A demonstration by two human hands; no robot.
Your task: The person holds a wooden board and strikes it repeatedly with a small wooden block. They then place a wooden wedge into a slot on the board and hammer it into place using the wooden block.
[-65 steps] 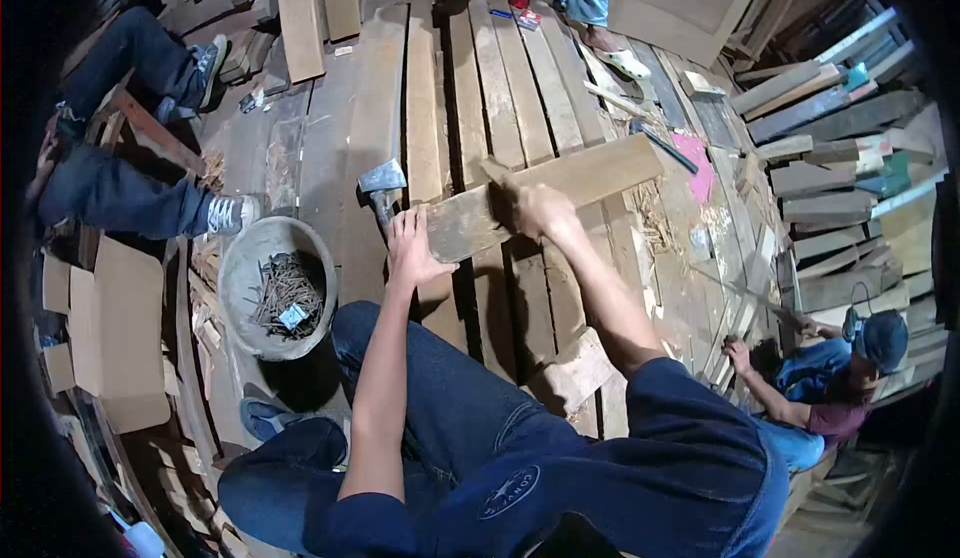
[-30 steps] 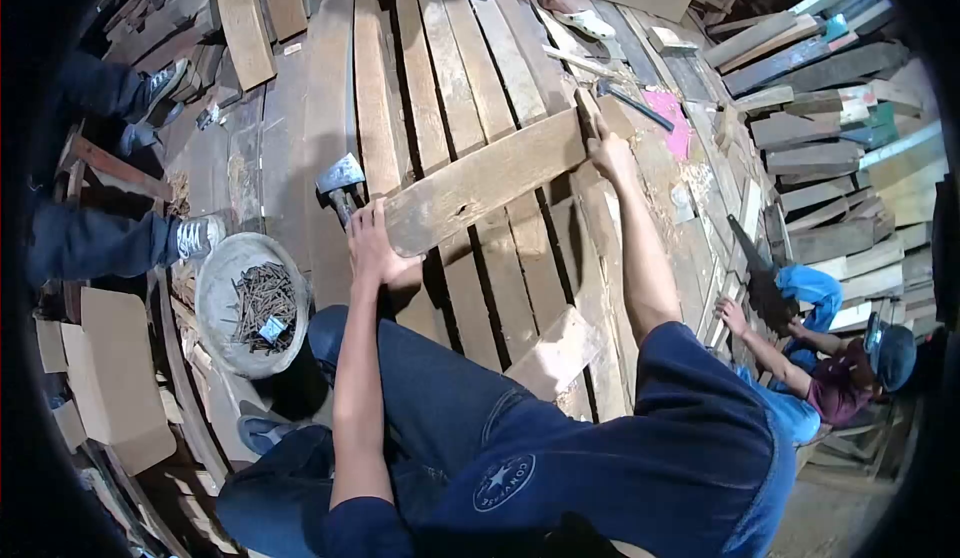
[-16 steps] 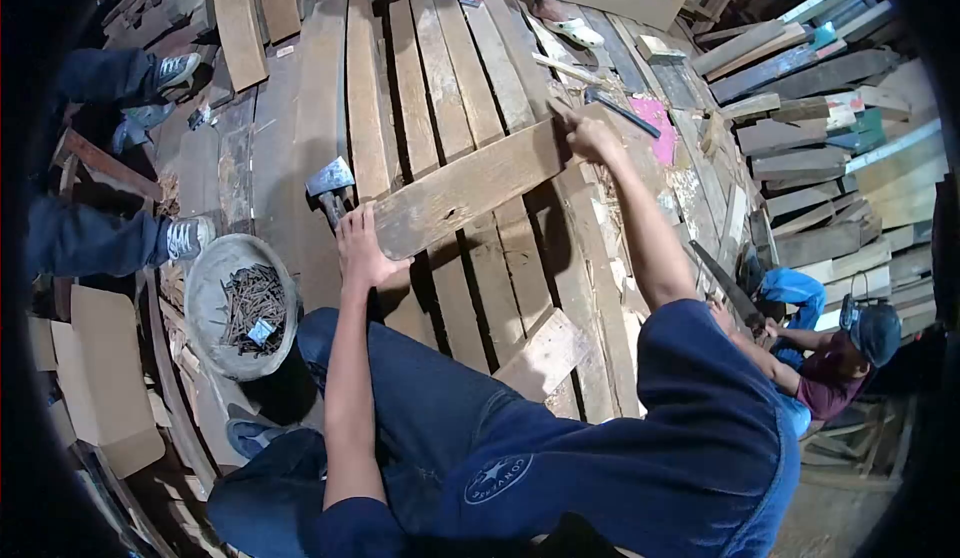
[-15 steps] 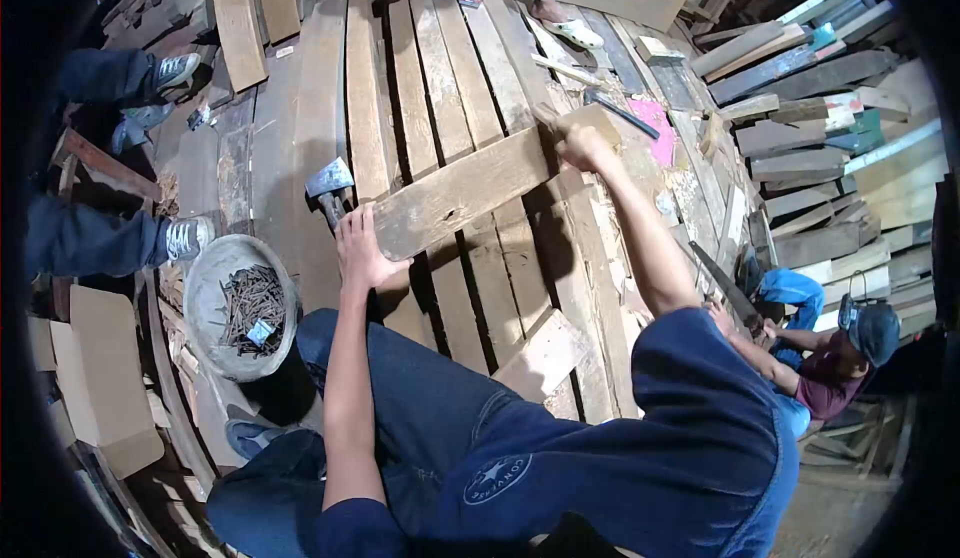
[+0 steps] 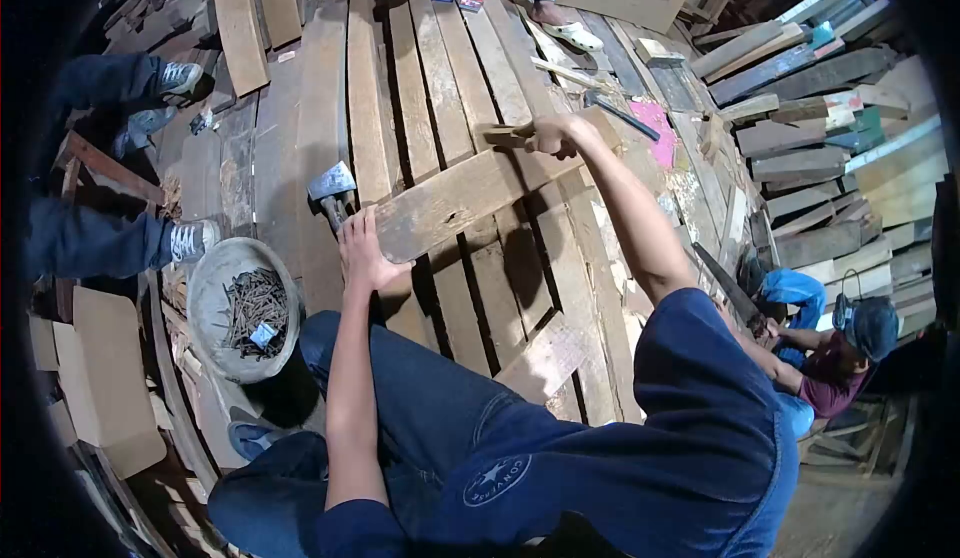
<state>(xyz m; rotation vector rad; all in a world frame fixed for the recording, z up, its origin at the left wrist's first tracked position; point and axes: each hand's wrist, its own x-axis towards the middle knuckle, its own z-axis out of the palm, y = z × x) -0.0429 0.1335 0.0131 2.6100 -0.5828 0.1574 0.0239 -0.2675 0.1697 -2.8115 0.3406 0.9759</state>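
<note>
A wide wooden board lies slantwise over the long planks. At its near left end my left hand rests with fingers over the edge, holding it. My right hand is closed around a small wooden tool or block, held over the upper right part of the board. What exactly the tool is cannot be made out. Just beyond my left hand lies a hatchet, its metal head facing up.
A round tub of nails stands at the left, near a cardboard box. People's feet are at the left and top. A seated co-worker holds a saw at the right. A dark-handled tool lies by pink paper.
My right hand and the wooden tool have moved left and slightly up along the board. The tool now points left. My left hand has stayed at the board's end.
</note>
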